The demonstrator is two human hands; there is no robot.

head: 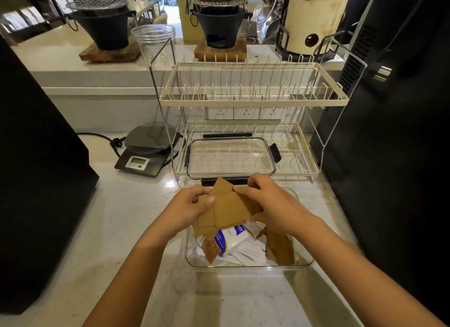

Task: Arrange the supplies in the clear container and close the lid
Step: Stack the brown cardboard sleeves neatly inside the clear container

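Observation:
A clear container (248, 268) stands on the counter in front of me, holding white sachets (246, 252), a white and blue packet (231, 240) and more brown packets (280, 248) at its right side. Above it, both hands grip a fanned stack of flat brown packets (229, 208). My left hand (188, 208) holds the stack's left edge, my right hand (265, 202) its right edge. The clear lid (231, 157) with black clasps lies flat on the lower shelf of the dish rack, just behind the container.
A cream two-tier dish rack (253, 100) stands behind the container. A black kitchen scale (146, 151) with a cable sits to its left. Large dark appliances flank the counter on the left (36, 180) and right (394, 131). A clear jar (154, 40) stands on the raised ledge.

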